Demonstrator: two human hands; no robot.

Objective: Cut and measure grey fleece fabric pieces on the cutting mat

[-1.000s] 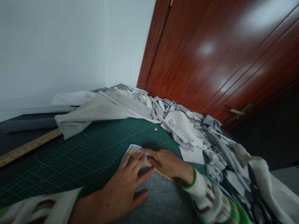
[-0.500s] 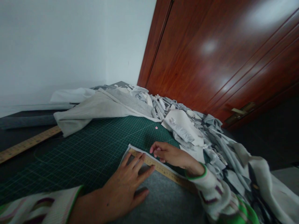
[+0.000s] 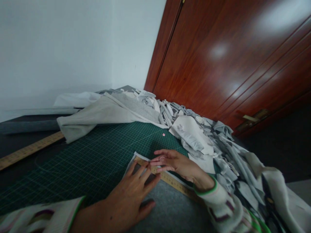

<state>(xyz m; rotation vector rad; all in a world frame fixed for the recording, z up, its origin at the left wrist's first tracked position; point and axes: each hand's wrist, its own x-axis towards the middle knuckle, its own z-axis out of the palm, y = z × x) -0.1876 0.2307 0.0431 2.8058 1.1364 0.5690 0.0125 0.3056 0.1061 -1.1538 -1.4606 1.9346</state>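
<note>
My left hand (image 3: 131, 194) lies with fingers spread on a wooden ruler (image 3: 170, 178) and the grey fabric (image 3: 175, 207) under it. The ruler runs close along the fabric's pale edge, slanting down to the right. Over that edge is my right hand (image 3: 179, 163), fingers stretched out and apart, tips close to the left fingers. A rounded pinkish shape shows among its fingers; whether it is a fingertip or a small object I cannot tell. Beyond the hands, a small pink disc (image 3: 163, 134) rests on the green cutting mat (image 3: 116, 142).
Light grey cloth (image 3: 104, 111) lies folded across the mat's far side. Heaped fabric scraps (image 3: 194, 132) run along the right. A second wooden ruler (image 3: 31, 150) lies at left, and dark-handled scissors (image 3: 270, 204) at lower right. Behind stand a white wall and a wooden door (image 3: 206, 58).
My right hand has shifted slightly left toward the left fingertips, and its curled fingers have straightened. My left hand stays pressed on the ruler. The view has moved slightly.
</note>
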